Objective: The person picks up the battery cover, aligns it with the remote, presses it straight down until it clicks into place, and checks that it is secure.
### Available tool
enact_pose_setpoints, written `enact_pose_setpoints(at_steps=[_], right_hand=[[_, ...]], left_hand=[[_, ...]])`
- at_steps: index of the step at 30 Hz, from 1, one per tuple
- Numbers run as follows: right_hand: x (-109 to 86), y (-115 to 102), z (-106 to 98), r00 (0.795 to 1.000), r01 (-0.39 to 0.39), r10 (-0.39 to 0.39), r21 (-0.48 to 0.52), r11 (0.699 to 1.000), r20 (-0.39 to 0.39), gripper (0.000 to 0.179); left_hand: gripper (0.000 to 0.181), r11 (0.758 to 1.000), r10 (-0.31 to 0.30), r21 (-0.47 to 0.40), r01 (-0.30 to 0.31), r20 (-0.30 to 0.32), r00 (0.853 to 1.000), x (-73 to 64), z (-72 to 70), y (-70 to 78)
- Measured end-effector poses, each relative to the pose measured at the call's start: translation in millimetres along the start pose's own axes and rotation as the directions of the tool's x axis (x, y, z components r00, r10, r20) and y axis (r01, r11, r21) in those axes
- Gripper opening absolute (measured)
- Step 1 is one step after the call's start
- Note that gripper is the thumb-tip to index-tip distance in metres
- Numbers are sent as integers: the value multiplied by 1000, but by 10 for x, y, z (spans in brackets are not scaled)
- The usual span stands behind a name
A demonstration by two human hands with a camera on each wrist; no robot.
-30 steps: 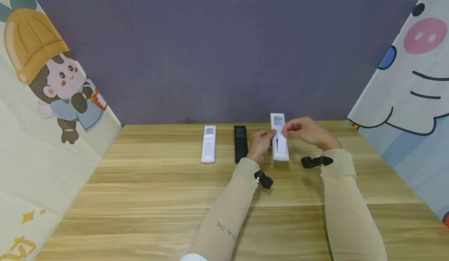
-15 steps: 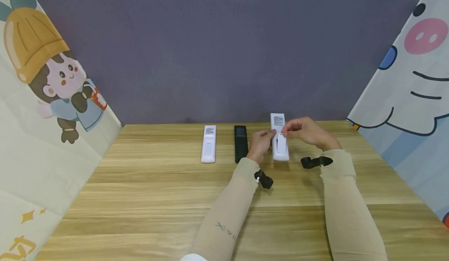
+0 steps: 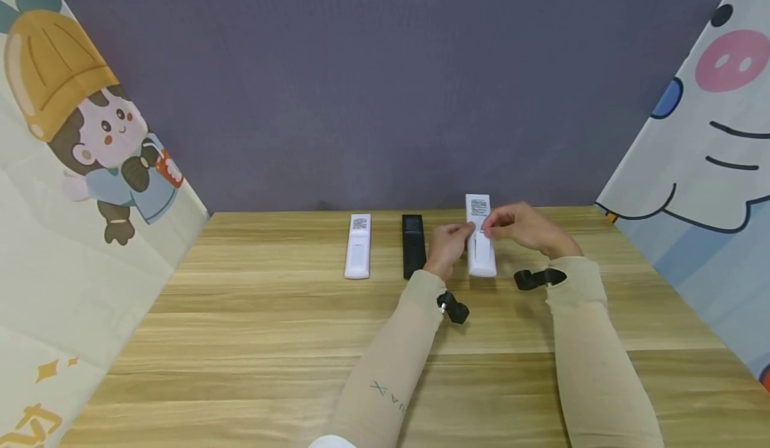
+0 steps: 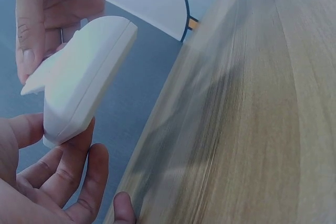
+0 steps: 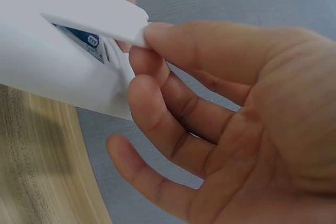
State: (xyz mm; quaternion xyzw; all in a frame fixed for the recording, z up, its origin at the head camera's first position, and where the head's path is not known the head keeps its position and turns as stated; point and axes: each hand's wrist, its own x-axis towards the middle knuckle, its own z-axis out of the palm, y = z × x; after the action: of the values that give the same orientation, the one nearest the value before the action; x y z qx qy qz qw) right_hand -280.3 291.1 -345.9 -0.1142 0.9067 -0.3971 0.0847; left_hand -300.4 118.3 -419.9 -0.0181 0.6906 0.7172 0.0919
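A white remote control (image 3: 478, 206), its labelled back facing up, is held a little above the table by my left hand (image 3: 446, 247). In the left wrist view, thumb and fingers grip the remote's sides near its end. My right hand (image 3: 528, 226) pinches the upper end of the white battery cover (image 3: 482, 250) between thumb and index finger. That cover stands tilted over the compartment, its raised end apart from the remote's back. Through the gap, the right wrist view shows part of a blue battery (image 5: 84, 39). The remote's button side is hidden.
Left of my hands, a black remote control (image 3: 413, 244) and another white remote control (image 3: 357, 247) lie face down on the wooden table (image 3: 259, 341). A dark grey wall (image 3: 385, 87) rises behind the table, with printed cloths at both sides.
The battery cover has tipped down closer to the remote's back, so the dark gap beside it is narrower. My right hand moved slightly left; the left hand keeps its grip.
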Motion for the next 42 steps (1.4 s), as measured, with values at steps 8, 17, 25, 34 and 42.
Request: enact_pose_setpoints(at_steps=[8, 17, 25, 34, 42], right_hand=[[31, 35, 25, 1000, -14, 14, -31, 999, -14, 16], [40, 60, 52, 1000, -3, 2, -48, 999, -28, 15], [43, 62, 64, 1000, -21, 20, -41, 999, -21, 18], [46, 76, 66, 998, -58, 58, 16, 998, -17, 24], [44, 105, 65, 994, -110, 107, 142, 984, 32, 29]], left_hand=[[27, 1000, 2, -7, -2, -1, 1000, -3, 10, -1], [27, 1000, 14, 23, -14, -18, 1000, -1, 18, 5], [26, 999, 10, 40, -9, -23, 1000, -13, 21, 14], [27, 1000, 5, 27, -4, -20, 1000, -3, 23, 10], [28, 1000, 8, -1, -8, -20, 1000, 8, 32, 4]])
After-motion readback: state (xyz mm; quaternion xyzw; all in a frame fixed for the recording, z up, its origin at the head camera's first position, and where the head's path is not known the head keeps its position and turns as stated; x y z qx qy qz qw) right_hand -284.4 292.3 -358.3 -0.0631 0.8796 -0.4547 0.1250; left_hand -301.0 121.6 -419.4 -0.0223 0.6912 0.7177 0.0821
